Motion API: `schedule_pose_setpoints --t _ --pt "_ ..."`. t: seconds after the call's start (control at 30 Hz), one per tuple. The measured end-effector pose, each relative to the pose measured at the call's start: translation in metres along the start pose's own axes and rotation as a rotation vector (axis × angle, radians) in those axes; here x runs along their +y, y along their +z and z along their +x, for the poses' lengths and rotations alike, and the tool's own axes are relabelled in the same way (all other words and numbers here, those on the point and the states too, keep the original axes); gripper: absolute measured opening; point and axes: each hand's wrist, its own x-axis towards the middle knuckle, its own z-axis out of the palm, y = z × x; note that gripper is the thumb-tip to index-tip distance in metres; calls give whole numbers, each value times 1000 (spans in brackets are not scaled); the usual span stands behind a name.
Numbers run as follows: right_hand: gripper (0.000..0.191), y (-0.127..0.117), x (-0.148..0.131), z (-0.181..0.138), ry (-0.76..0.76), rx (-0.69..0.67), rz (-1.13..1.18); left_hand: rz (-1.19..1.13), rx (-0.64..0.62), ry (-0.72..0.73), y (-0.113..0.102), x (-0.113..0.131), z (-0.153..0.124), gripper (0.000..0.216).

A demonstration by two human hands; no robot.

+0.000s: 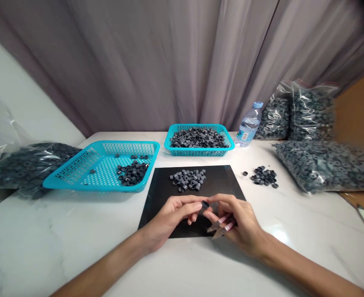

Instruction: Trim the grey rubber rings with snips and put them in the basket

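Note:
My left hand [172, 214] and my right hand [237, 220] meet over the near edge of a black mat [219, 181]. Between their fingertips they pinch one small dark grey ring [205, 204]. My right hand also holds a small pair of snips [221, 227] with pink handles, blades pointing toward me and to the left. A loose pile of grey rings [188, 180] lies on the mat just beyond my hands.
A turquoise basket [76, 173] at the left holds a few rings; a second basket [169, 138] behind the mat is full. A smaller pile of rings [264, 175], a water bottle [248, 126] and clear bags of rings [324, 165] are at the right; another bag [24, 163] lies far left.

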Motion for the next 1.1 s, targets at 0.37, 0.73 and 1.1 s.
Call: schedule_pose_setpoints --t 0.37,0.73,1.1 --pt "22 -2 -4 2 -19 -4 -31 77 -66 33 3 7 -1 32" --pt "22 -1 -2 3 26 -24 12 99 -96 71 2 3 -1 38" --pt "18 -4 0 7 32 9 -14 43 -112 9 4 4 -3 41"
